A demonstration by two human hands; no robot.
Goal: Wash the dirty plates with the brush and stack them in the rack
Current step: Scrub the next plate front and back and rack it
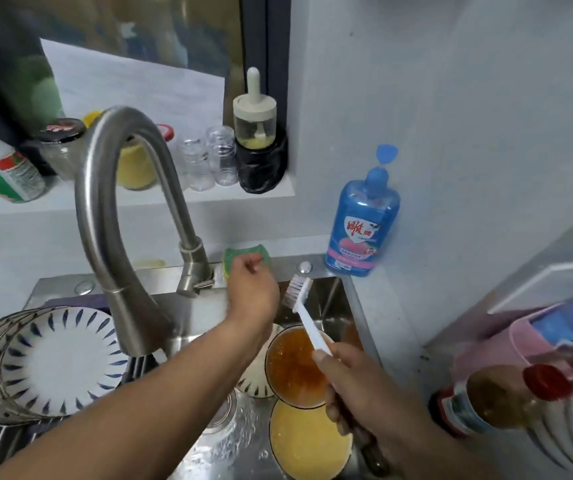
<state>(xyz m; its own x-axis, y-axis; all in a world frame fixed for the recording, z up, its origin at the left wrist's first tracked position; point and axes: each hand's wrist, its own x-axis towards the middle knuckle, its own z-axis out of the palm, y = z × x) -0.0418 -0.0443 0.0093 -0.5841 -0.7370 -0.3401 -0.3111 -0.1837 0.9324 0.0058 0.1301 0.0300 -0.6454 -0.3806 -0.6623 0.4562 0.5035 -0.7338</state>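
My right hand [358, 386] grips the white handle of a dish brush [304, 310], bristles up over the back of the sink [333, 296]. My left hand [252, 289] reaches across to the tap lever [205, 283], fingers curled beside a green sponge [245, 256]. In the sink lie a plate smeared with orange sauce [292, 368], a plate coated in yellow [309, 441] and a white patterned plate [255, 379] partly under my forearm. Several clean white plates with blue dashes [53, 358] stand stacked in the rack at the left.
A tall curved steel tap [118, 209] rises over the sink. A blue detergent bottle [361, 220] stands at the back right corner. Jars and bottles line the window sill [139, 195]. A sauce bottle with red cap [493, 396] and a pink container sit at right.
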